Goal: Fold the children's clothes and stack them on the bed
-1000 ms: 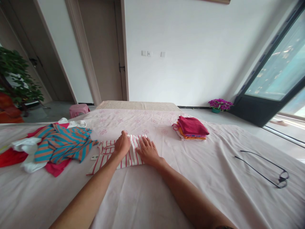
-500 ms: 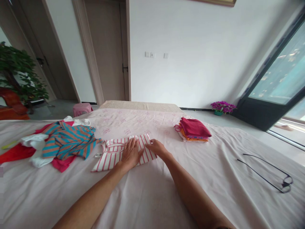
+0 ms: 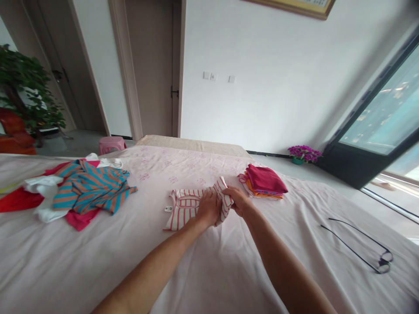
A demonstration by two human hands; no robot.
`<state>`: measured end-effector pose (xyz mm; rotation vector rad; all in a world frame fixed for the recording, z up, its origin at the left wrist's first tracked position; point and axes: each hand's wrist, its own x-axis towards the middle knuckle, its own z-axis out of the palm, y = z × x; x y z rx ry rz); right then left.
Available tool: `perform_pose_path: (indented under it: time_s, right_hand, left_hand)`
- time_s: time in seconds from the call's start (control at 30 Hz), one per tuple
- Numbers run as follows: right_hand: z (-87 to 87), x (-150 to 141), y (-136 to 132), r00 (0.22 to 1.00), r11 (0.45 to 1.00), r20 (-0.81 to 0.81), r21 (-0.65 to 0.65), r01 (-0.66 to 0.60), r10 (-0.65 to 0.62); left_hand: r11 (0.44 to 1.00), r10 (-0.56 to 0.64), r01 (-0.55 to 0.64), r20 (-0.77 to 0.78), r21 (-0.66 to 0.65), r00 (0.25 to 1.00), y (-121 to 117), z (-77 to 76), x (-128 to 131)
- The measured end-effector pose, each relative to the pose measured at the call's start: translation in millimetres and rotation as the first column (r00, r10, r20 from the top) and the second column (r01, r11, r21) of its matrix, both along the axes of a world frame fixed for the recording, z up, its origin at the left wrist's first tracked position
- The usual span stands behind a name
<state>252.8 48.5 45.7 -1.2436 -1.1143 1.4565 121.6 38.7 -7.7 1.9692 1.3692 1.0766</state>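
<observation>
A white shirt with red stripes [image 3: 181,220] lies folded on the bed, its neckline and a small tag toward the left. My left hand [image 3: 209,209] rests on it palm down, fingers stretched out over the cloth. At the shirt's right end, my right hand [image 3: 238,200] pinches the fabric, which is lifted off the sheet and bent up between the two hands. Just beyond my right hand sits a stack of folded clothes [image 3: 266,179] with a dark red piece on top.
A loose heap of clothes lies at the left, with a blue-and-orange striped garment [image 3: 93,187] uppermost. Eyeglasses [image 3: 383,261] rest on the pale bedsheet [image 3: 288,244] at the right. Past the bed stand a pink stool [image 3: 111,144] and purple flowers [image 3: 304,153] in a green pot.
The striped shirt has moved right, away from the heap. My right hand has gone from lying flat on it to gripping its right end and raising it. My left hand has shifted right with it.
</observation>
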Motion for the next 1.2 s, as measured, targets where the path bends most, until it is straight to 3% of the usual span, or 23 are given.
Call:
perform_pose_path:
  time_s: [0.1,0.23,0.3,0.37,0.43,0.47,0.57,0.67,0.77,0.83,0.97,1.1,1.2]
  right_hand:
    - [1.7,-5,-3,0.997,0.999,0.058,0.013,-0.051,0.051]
    - [4.9,-42,-3,0.976,0.981,0.148,0.084,-0.173,0.159]
    - [5.9,-67,-2,0.957,0.970,0.223,0.113,-0.217,0.188]
    - [5.0,-90,-2,0.922,0.951,0.314,0.129,-0.280,0.228]
    - [2.4,-104,-6,0.867,0.924,0.424,0.151,-0.352,0.261]
    - [0.8,-107,-9,0.837,0.909,0.485,0.175,-0.378,0.254]
    - [-4.0,-99,-27,0.748,0.864,0.651,0.298,-0.406,0.127]
    - [-9.3,-78,-51,0.600,0.772,0.799,0.396,-0.497,-0.024]
    - [-16.9,-64,-67,0.431,0.671,0.894,0.394,-0.628,-0.121]
    - [-23.0,-63,-70,0.378,0.650,0.914,0.376,-0.660,-0.145]
    - [-31.0,-71,-66,0.405,0.617,0.903,0.404,-0.676,-0.148]
    - [-26.2,-74,-68,0.429,0.556,0.900,0.395,-0.732,-0.075]
    - [-16.6,-72,-64,0.539,0.617,0.841,0.451,-0.645,-0.051]
  left_hand:
    - [0.996,0.043,-0.036,0.084,-0.076,0.996,3,9.3,-16]
    - [0.962,0.040,0.020,0.213,-0.272,0.976,12,24.3,-67]
    - [0.912,0.018,0.106,0.296,-0.397,0.955,17,31.5,-91]
    - [0.818,0.046,0.194,0.397,-0.542,0.917,22,35.5,-109]
    - [0.739,0.122,0.196,0.415,-0.644,0.902,25,34.6,-119]
    - [0.728,0.157,0.159,0.388,-0.667,0.908,26,32.4,-122]
    - [0.778,0.216,0.003,0.273,-0.628,0.938,26,22.4,-126]
    - [0.822,0.257,-0.104,0.202,-0.560,0.945,26,13.4,-127]
    - [0.853,0.293,-0.201,0.124,-0.482,0.948,27,8.6,-129]
    - [0.869,0.311,-0.254,0.068,-0.424,0.948,27,6.9,-132]
    - [0.887,0.337,-0.337,-0.055,-0.315,0.940,23,5.6,-146]
    - [0.882,0.353,-0.391,-0.178,-0.263,0.918,11,7.4,-165]
    - [0.884,0.391,-0.445,-0.298,-0.143,0.871,0,11.2,-166]
